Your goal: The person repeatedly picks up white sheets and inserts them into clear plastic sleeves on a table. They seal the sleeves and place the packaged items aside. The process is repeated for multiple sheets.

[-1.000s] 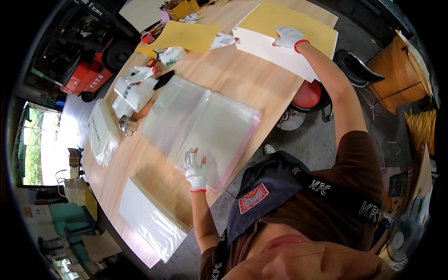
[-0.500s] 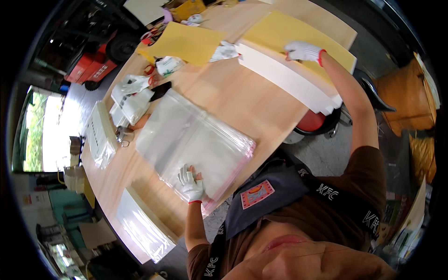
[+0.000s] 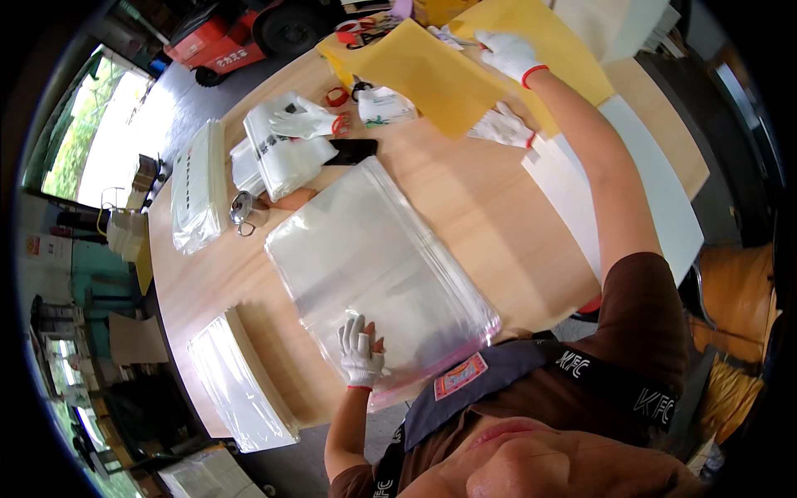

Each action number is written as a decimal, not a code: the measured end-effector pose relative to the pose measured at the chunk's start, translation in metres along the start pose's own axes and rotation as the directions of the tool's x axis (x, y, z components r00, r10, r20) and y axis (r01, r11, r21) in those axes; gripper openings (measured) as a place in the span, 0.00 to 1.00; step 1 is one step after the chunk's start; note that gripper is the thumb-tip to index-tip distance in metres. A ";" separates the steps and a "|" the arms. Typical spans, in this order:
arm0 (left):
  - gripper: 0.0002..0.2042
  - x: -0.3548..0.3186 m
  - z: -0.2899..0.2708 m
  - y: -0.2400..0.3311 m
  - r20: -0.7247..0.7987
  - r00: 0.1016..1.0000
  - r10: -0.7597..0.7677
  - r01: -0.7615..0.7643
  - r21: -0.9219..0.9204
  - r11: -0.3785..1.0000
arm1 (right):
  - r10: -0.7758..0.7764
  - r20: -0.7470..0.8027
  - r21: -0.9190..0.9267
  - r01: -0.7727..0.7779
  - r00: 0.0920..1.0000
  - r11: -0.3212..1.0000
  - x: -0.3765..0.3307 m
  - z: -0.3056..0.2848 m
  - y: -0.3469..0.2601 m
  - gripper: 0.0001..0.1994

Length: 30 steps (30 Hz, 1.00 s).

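Note:
My left hand (image 3: 363,355), in a white glove with bare fingertips, lies flat on a stack of clear plastic bags (image 3: 374,249) with its fingers apart. The bags have a pinkish edge nearest me. Far off at the upper right, my gloved right hand (image 3: 508,56) has its fingers closed on a large yellow sheet (image 3: 573,62); its thumb is hidden. That sheet lies partly over white sheets (image 3: 664,199) at the table's right side. A second yellow sheet (image 3: 423,75) lies left of my right hand, beside a loose white glove (image 3: 502,126).
Wrapped white packs (image 3: 197,187) lie at the left, and another wrapped stack (image 3: 241,378) at the near left. A metal lidded cup (image 3: 246,212), a black phone (image 3: 354,152) and a glove (image 3: 309,118) lie beyond the bags. A red forklift (image 3: 224,46) stands past the wooden table (image 3: 465,191).
My right hand has carried the yellow sheet away from me and leftward, uncovering more of the white sheets. My left hand stays on the bags. The whole view has shifted.

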<state>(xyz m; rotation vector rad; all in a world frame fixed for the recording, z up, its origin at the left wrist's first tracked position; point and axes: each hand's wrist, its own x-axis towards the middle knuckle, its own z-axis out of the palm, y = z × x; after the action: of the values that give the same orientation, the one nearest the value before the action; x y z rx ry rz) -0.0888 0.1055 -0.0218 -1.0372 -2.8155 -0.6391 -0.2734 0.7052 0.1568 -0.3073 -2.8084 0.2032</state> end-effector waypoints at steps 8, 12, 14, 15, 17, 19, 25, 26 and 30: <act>0.22 0.004 0.001 -0.006 0.061 0.998 -0.008 0.007 0.024 1.000 | -0.101 0.081 0.017 0.100 0.992 0.995 0.083 0.149 -0.066 0.10; 0.21 0.005 0.001 -0.002 0.016 1.000 -0.017 0.017 0.008 1.000 | 0.023 0.182 0.036 -0.031 0.983 0.999 0.089 0.185 -0.098 0.09; 0.20 0.005 0.000 -0.003 0.016 1.000 -0.016 0.016 0.007 1.000 | 0.023 0.191 0.070 -0.037 0.981 0.997 0.089 0.193 -0.101 0.10; 0.20 0.006 -0.001 -0.003 0.008 1.000 -0.010 0.010 0.005 1.000 | 0.005 0.181 0.113 -0.026 0.983 0.993 0.088 0.191 -0.098 0.10; 0.19 0.008 -0.004 -0.003 0.020 1.000 -0.011 0.012 -0.009 1.000 | -0.030 0.118 0.178 0.009 0.993 0.984 0.080 0.187 -0.094 0.11; 0.19 0.006 -0.006 -0.002 -0.003 1.000 -0.012 0.012 -0.013 1.000 | -0.083 -0.005 0.216 0.082 0.997 0.973 0.057 0.164 -0.110 0.12; 0.19 -0.006 0.007 -0.003 -0.085 0.996 -0.017 0.016 -0.007 1.000 | -0.383 -0.132 0.456 0.399 0.914 0.795 -0.079 0.082 -0.189 0.11; 0.18 -0.007 0.011 -0.004 -0.081 0.997 -0.019 0.019 0.002 1.000 | -0.377 -0.059 0.540 0.347 0.924 0.767 -0.112 0.078 -0.202 0.11; 0.17 -0.007 0.012 -0.007 -0.096 0.994 0.058 -0.060 -0.020 0.998 | -0.442 0.036 0.539 0.354 0.897 0.764 -0.250 0.038 -0.216 0.12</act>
<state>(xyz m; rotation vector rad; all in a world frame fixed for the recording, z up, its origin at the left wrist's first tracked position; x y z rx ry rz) -0.0872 0.1014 -0.0365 -1.0593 -2.6917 -0.6975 -0.0934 0.4339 0.0863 0.4568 -2.7430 0.9019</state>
